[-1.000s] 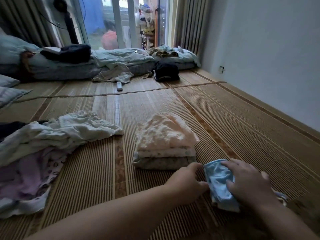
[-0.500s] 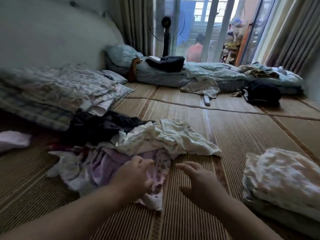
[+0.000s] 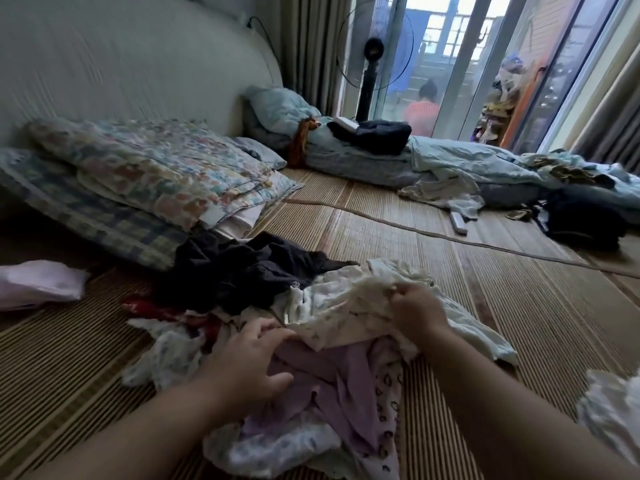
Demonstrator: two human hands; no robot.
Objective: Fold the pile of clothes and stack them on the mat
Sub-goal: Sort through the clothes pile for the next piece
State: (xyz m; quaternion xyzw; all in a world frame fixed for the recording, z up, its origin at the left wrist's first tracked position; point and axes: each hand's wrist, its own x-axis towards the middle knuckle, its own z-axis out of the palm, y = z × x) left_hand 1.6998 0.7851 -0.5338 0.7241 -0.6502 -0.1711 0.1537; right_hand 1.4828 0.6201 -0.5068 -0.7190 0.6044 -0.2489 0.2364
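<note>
Much remains: the unfolded pile (image 3: 311, 341) sprawls on the mat (image 3: 519, 323) left of the folded stack (image 3: 613, 407), right hand (image 3: 417, 308) pinching a cream garment (image 3: 349, 306), left hand (image 3: 249, 362) spread beside it.

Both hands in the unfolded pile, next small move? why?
Probably lift the cream garment clear of the pile: the right hand already pinches its upper edge, the left hand is at its lower edge, and it lies on top of the purple clothing.

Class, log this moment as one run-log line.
step: picking next garment | left hand: on pile | right hand: pinching cream garment | folded: none
</note>
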